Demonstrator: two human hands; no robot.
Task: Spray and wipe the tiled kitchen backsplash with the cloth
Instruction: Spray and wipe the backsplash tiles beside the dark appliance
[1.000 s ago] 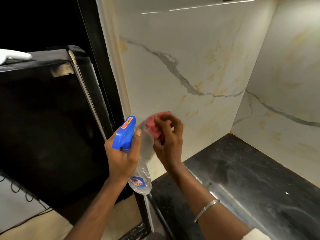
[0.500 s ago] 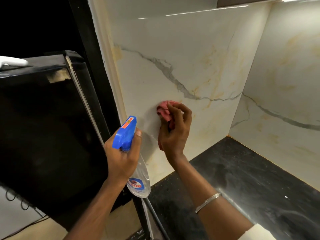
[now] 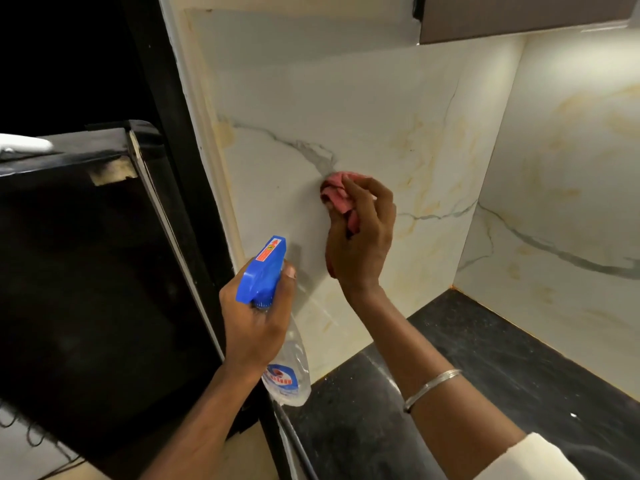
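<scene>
The backsplash (image 3: 381, 109) is pale marble-look tile with grey and yellow veins, meeting a second tiled wall (image 3: 561, 174) at the right corner. My right hand (image 3: 360, 237) presses a crumpled pink cloth (image 3: 334, 190) against the tile beside the grey vein. My left hand (image 3: 256, 323) grips a clear spray bottle (image 3: 289, 372) with a blue trigger head (image 3: 263, 268), held low and left of the cloth, nozzle toward the tile.
A black stone countertop (image 3: 485, 368) runs below the tiles. A black appliance (image 3: 86, 271) stands at the left, with a white object (image 3: 20, 145) on top. A dark cabinet (image 3: 519, 15) hangs above right. A metal bangle (image 3: 433, 386) circles my right wrist.
My right hand has slid the pink cloth up and to the right along the tile. The left hand has kept the spray bottle in about the same place.
</scene>
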